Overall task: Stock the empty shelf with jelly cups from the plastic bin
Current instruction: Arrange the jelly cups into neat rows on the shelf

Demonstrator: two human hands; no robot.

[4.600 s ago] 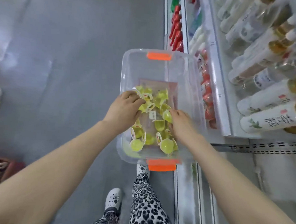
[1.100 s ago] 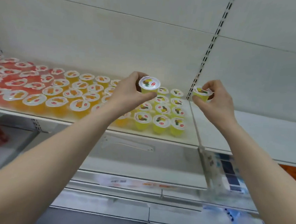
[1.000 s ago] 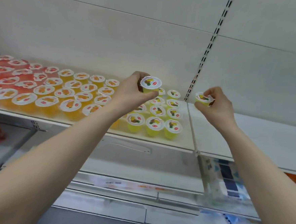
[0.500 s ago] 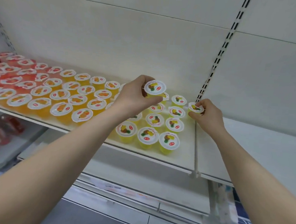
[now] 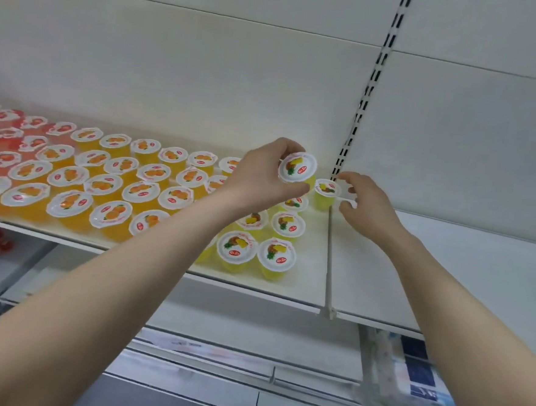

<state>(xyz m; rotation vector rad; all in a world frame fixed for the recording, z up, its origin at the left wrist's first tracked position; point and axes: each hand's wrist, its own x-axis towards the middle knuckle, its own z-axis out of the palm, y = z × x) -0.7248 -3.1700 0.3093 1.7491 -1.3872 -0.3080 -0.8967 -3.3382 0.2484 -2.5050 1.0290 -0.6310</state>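
left hand [image 5: 262, 180] pinches a yellow jelly cup [image 5: 297, 168] round its rim, held tilted above the yellow rows [image 5: 236, 251] near the back edge of the shelf [image 5: 308, 281]. right hand [image 5: 368, 206]: fingers loosely curled and apart, gripping nothing, just beside a second yellow cup [image 5: 324, 192] standing upright at the panel's back right corner; can't tell if they touch. orange cups [image 5: 102, 188] fill the middle, red cups [image 5: 5, 135] the left end.

Left hand [image 5: 255, 179] gripping; right [image 5: 368, 206] seemingly relaxed.
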